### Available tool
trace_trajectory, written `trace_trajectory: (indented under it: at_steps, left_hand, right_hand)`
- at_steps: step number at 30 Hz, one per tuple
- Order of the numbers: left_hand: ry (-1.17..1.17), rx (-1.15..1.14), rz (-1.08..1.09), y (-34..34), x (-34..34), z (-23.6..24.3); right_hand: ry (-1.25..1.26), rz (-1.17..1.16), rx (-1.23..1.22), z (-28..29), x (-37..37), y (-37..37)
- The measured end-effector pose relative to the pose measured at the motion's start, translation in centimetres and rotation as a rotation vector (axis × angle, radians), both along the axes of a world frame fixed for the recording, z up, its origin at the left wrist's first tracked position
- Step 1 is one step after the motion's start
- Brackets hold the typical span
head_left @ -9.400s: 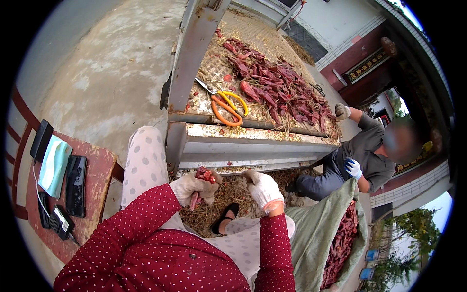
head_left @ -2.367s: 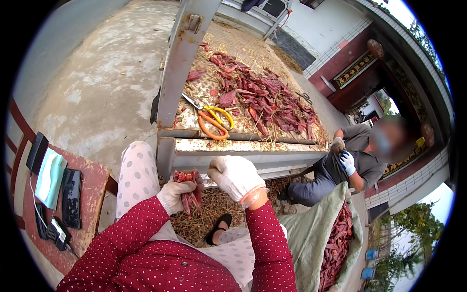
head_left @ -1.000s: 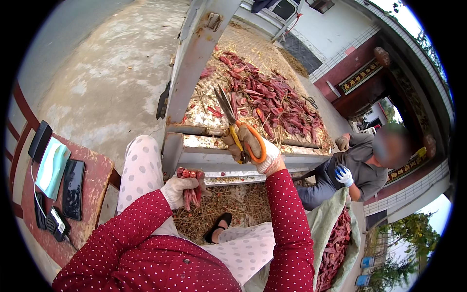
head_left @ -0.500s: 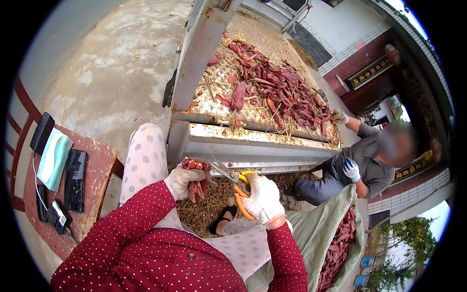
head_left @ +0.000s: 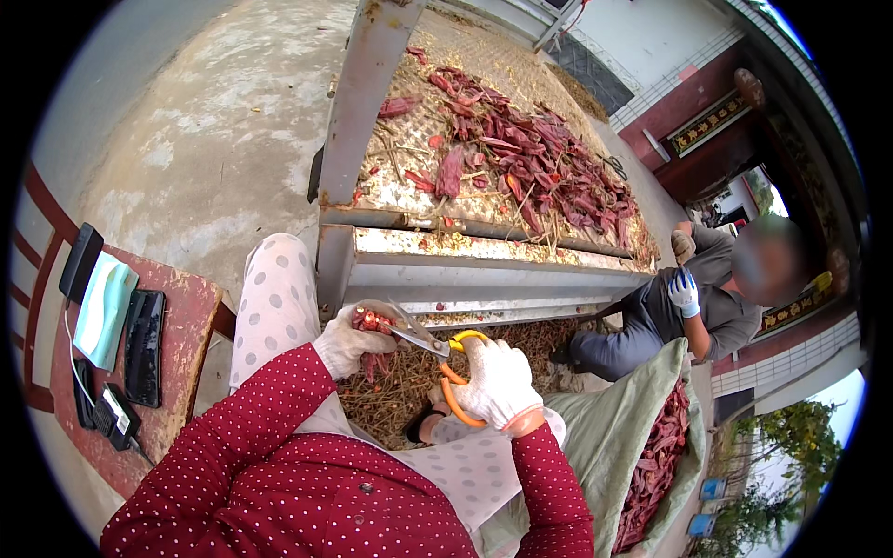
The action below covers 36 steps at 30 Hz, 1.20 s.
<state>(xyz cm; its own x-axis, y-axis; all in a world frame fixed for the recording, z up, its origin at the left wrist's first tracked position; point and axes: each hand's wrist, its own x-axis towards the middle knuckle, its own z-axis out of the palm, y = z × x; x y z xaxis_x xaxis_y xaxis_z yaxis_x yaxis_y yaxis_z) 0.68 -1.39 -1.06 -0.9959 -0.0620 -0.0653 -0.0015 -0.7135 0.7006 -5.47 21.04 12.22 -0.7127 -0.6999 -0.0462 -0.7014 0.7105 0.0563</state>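
Note:
My left hand [head_left: 342, 344], in a pale work glove, is closed around a small bunch of dried red chili peppers [head_left: 374, 320], stem ends up. My right hand [head_left: 500, 379], also gloved, grips scissors [head_left: 430, 343] with yellow and orange handles. The scissors' blades lie against the bunch's stem ends, partly in front of my left hand. Beyond both hands stands a metal frame [head_left: 502, 277] bearing a heap of dried red chilies [head_left: 535, 153] among loose stalks and yellow seeds.
A pale green sack [head_left: 595, 400] of dried chilies stands at right. A co-worker [head_left: 721, 279] with gloved hands sits beyond it. Left, a worn red wooden seat [head_left: 177, 367] carries a face mask [head_left: 104, 307], a phone [head_left: 143, 349] and small devices. Stalks [head_left: 372, 409] litter the ground below.
My right hand has brought the scissors left, onto the bunch. The bunch has tilted in my left hand. The co-worker's hand has drawn back from the heap.

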Motion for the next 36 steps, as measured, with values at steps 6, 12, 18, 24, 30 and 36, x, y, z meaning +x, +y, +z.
trace_trajectory:
  at_steps: [6, 12, 18, 24, 30, 36]
  left_hand:
    - [-0.034, -0.22, -0.037, -0.3, 0.2, 0.4]
    - [-0.104, -0.19, -0.059, -0.3, 0.6, 1.5]
    - [-0.091, -0.151, -0.065, -0.2, 0.3, 0.6]
    - [-0.071, -0.123, -0.059, -0.1, 0.2, 0.1]
    - [-0.091, -0.086, -0.101, -0.1, 0.4, 0.8]
    - [-0.032, 0.08, -0.08, 0.0, 0.4, -0.2]
  right_hand:
    - [-0.066, -0.035, 0.098, 0.2, 0.4, 0.2]
    - [-0.252, -0.083, -0.007, -1.5, 0.3, 1.0]
    - [-0.458, -0.16, -0.121, -2.1, 1.2, 1.3]
    - [-0.501, -0.172, -0.147, -2.6, 1.7, 1.2]
    - [-0.503, -0.134, -0.391, -4.1, 2.1, 2.3]
    - [-0.248, -0.158, -0.342, -1.7, 1.5, 1.4]
